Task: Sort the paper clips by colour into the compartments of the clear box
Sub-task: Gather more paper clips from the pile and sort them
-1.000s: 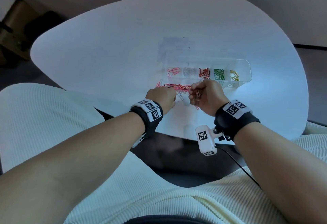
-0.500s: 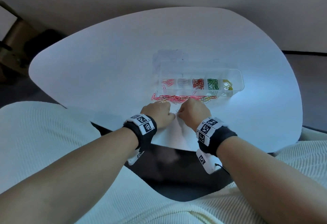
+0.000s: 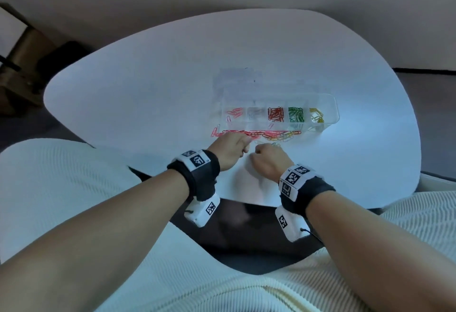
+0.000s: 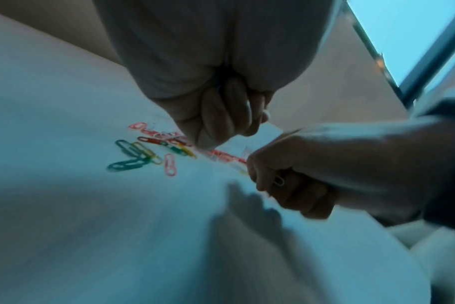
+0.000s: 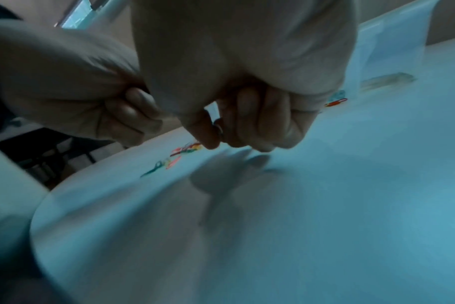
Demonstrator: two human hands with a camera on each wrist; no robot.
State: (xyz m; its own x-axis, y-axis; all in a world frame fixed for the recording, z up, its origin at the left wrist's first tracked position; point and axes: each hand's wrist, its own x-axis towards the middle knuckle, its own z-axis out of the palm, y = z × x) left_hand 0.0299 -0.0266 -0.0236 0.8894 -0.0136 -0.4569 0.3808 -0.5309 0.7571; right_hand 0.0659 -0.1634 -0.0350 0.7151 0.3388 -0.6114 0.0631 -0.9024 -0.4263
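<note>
The white table (image 3: 148,104) carries the clear box (image 3: 330,104), its compartments partly filled with pink, pale, red, green and yellow clips. A row of unsorted paper clips (image 3: 259,134) is laid along the box's near wall, its long axis running left to right. The left hand (image 3: 230,150), fingers curled, is set at the row's left part and is nearer to it; whether anything is pinched cannot be told. The right hand (image 3: 267,163) is clamped on a pale clip (image 4: 279,181), just short of the row.
</note>
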